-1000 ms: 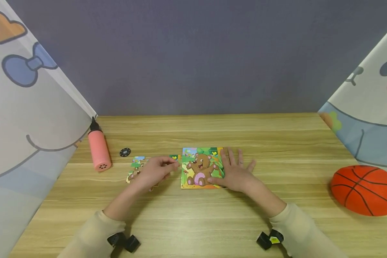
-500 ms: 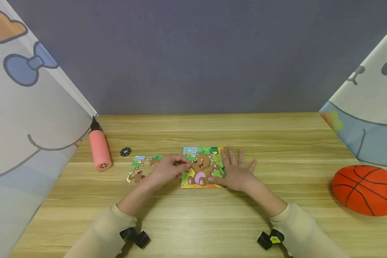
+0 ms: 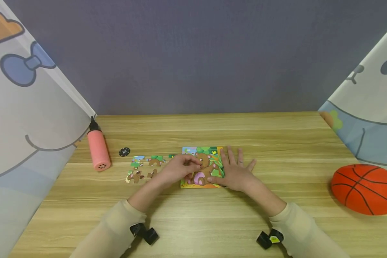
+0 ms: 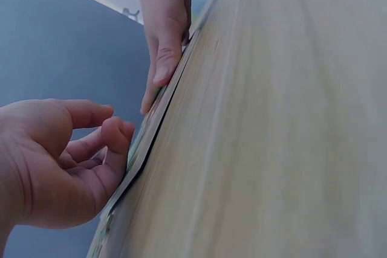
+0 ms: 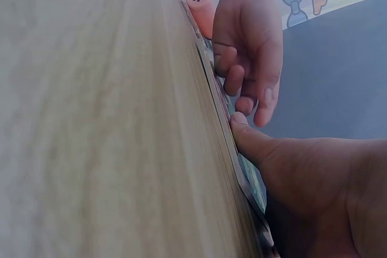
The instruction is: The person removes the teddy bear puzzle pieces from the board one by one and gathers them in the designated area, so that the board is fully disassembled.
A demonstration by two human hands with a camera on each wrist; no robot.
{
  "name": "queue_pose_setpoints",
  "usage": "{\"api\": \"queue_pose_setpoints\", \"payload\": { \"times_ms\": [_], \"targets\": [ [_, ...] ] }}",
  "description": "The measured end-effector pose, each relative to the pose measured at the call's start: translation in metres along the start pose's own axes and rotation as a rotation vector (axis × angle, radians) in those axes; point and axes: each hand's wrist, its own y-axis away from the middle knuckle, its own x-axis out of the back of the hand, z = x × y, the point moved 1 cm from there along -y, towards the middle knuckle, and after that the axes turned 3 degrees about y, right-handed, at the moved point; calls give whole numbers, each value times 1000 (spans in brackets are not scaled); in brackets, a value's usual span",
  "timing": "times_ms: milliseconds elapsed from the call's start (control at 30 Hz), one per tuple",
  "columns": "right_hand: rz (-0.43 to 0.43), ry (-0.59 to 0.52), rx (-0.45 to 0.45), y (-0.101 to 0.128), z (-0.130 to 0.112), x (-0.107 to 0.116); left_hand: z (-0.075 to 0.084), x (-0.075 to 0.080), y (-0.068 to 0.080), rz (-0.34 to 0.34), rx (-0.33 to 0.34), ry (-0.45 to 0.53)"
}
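A bear jigsaw board (image 3: 212, 158) lies flat on the wooden table (image 3: 193, 215) in the head view. My left hand (image 3: 180, 168) is over the board's left half, its fingers and thumb curled and pinching at a piece by the bear's head. The left wrist view shows those curled fingertips (image 4: 118, 134) touching the board's edge (image 4: 148, 149). My right hand (image 3: 237, 172) lies flat with straight fingers on the board's right side, and its thumb (image 5: 248, 134) presses the board rim (image 5: 217, 95). Several loose pieces (image 3: 142, 168) lie just left of the board.
A pink hand pump (image 3: 98, 150) and a black round chip (image 3: 124, 152) stand left of the pieces. An orange basketball-pattern cushion (image 3: 364, 189) sits at the right. Cartoon-print sheets (image 3: 25, 118) wall both sides, with a grey wall behind.
My left hand has moved right, from over the loose pieces onto the bear board, uncovering those pieces. The right hand has stayed flat in place.
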Motion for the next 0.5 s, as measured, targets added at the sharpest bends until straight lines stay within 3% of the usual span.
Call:
{"api": "queue_pose_setpoints", "payload": {
  "times_ms": [300, 500],
  "targets": [
    [-7, -8, 6, 0, 0, 0, 1, -8, -13, -61, -22, 40],
    [-18, -16, 5, 0, 0, 0, 5, -13, -18, -82, 5, 36]
  ]
}}
